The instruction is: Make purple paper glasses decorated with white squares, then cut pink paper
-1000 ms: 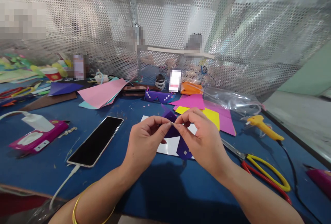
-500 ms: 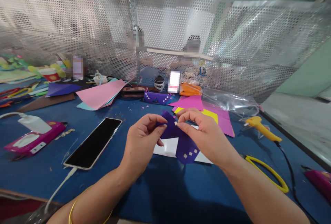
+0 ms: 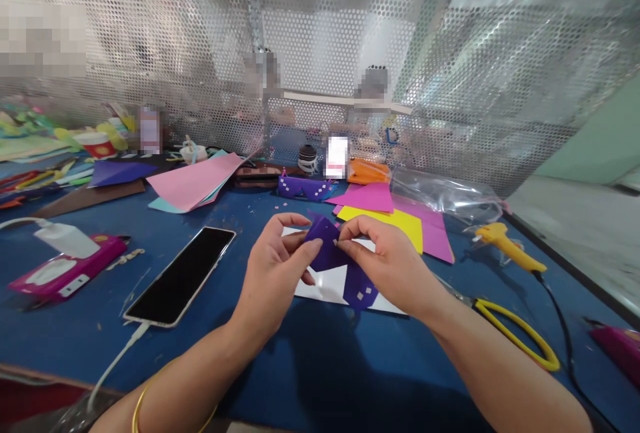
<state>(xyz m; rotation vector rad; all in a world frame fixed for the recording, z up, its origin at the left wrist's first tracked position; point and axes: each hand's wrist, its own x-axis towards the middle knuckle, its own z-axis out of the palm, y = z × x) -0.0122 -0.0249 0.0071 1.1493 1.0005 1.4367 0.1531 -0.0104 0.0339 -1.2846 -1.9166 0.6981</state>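
My left hand [image 3: 273, 273] and right hand [image 3: 395, 266] both pinch a purple paper cutout [image 3: 345, 266] dotted with tiny white squares; my fingers hide its upper edge.

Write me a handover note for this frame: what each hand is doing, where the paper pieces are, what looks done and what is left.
Left hand: fingers pinch the left edge of the purple paper piece, held above the table.
Right hand: fingers press on the same piece near its top.
The piece hangs over a white sheet on the blue table. Its lower end already carries small white squares.
A finished-looking purple piece lies at the back. Scissors and glue gun lie to the right, phone to the left.
Left: the upper part looks mostly bare.
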